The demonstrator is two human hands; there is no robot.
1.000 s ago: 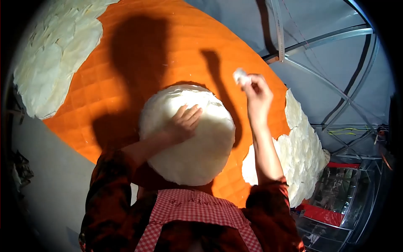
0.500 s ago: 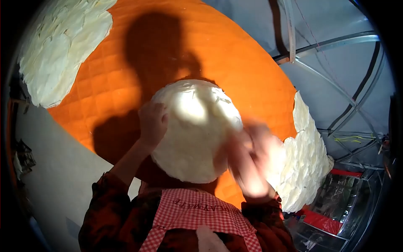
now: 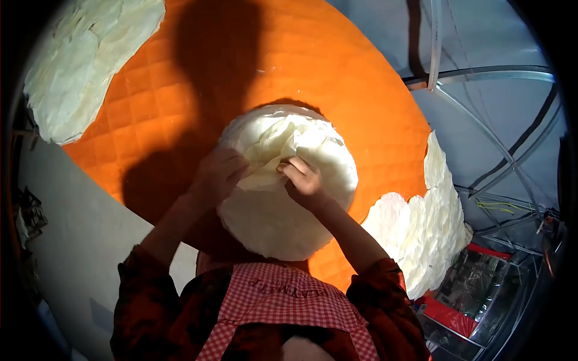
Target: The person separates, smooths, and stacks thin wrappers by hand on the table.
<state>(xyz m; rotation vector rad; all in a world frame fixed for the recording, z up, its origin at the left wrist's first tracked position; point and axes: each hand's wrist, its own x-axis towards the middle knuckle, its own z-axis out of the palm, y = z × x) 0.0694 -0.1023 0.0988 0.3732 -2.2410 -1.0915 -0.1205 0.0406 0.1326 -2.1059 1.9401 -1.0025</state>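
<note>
A round stack of thin, pale dough sheets (image 3: 277, 231) lies on the orange quilted cloth in front of me. The top sheet (image 3: 271, 141) is lifted and wrinkled into folds across the stack's middle. My right hand (image 3: 302, 182) is closed in a pinch on a fold of this sheet near the centre. At the left side of the stack, my left hand (image 3: 218, 172) has its fingers closed at the sheet's edge; shadow partly hides the fingertips.
Overlapping pale sheets lie in a patch (image 3: 90, 66) at the far left of the orange cloth (image 3: 337, 72) and in another patch (image 3: 430, 228) at the right. Beyond the right edge stand metal frame bars (image 3: 475, 114) and a clear, red-edged case (image 3: 469, 289).
My right hand, blurred at the stack's right side before, has moved left onto its middle and pinches the top sheet. That sheet, flat earlier, is now folded up. The left hand stays at the left edge.
</note>
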